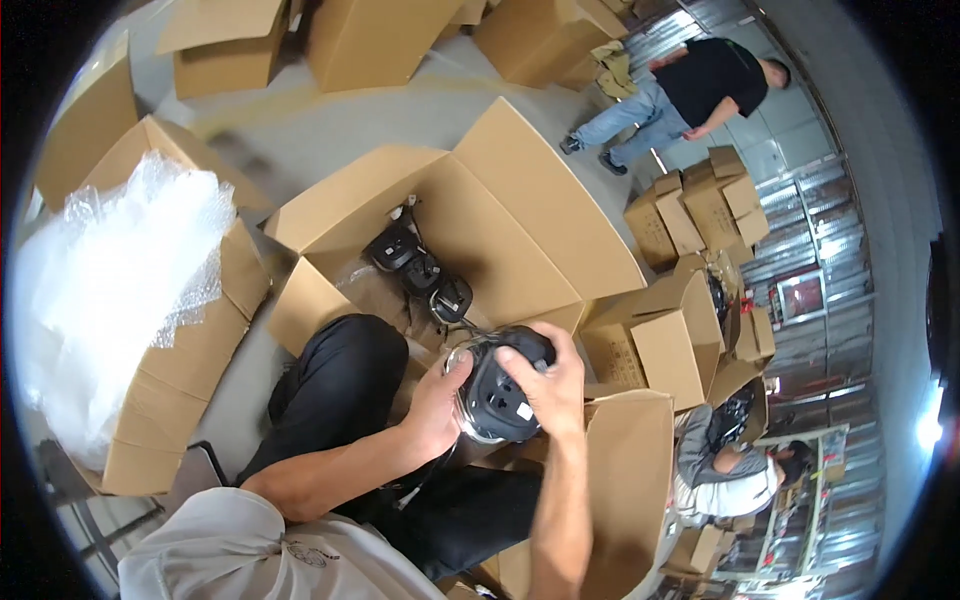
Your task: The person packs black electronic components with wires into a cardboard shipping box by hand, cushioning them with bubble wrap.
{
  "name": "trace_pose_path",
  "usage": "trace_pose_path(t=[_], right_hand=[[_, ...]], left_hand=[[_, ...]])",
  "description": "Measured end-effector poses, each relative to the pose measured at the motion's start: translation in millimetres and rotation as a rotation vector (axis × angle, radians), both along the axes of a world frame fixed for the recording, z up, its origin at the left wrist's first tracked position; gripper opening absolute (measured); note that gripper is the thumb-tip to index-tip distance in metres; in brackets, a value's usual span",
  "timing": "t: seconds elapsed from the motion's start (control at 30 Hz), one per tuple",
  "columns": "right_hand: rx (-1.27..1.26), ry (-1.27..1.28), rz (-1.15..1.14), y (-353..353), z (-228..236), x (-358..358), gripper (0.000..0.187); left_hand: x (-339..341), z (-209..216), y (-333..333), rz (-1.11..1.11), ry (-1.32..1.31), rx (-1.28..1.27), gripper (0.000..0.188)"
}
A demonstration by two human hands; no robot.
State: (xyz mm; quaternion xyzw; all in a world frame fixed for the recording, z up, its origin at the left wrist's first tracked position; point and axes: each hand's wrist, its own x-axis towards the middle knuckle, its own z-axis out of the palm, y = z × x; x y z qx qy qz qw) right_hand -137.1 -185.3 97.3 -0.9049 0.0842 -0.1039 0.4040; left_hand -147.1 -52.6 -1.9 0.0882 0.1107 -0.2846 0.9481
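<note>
Between my two hands is a black rounded lamp housing with a shiny, clear-looking rim and small openings in its back. My left hand grips its left edge, thumb on the rim. From the right, my right hand is wrapped round the housing, its thumb pressed on the black back. A dark cable hangs below it. Just beyond, several similar black units lie in a row inside an open cardboard box. The underside of the held housing is hidden.
A carton heaped with bubble wrap stands at left. More cartons are at right and along the far side. One person is standing at far right; another bends near boxes. My knee is against the open box.
</note>
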Motion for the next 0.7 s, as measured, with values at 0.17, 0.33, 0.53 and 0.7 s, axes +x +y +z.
trace_pose_path(t=[0.17, 0.33, 0.53, 0.7], right_hand=[[1.090, -0.233, -0.685, 8.5, -54.7, -25.7, 0.056], [1.147, -0.241, -0.596, 51.4, -61.2, -11.1, 0.060], [1.400, -0.111, -0.451, 40.4, -39.8, 0.8, 0.066], [0.122, -0.387, -0.289, 12.6, -6.2, 34.4, 0.043]], left_hand=[[6.0, -13.1, -10.9, 0.260, -0.178, 0.266, 0.050], [13.6, -2.4, 1.2, 0.497, -0.667, 0.590, 0.060], [18.4, -0.3, 11.4, 0.428, -0.984, 0.526, 0.058], [114.9, 50.0, 55.6, -0.207, -0.892, 0.763, 0.074]])
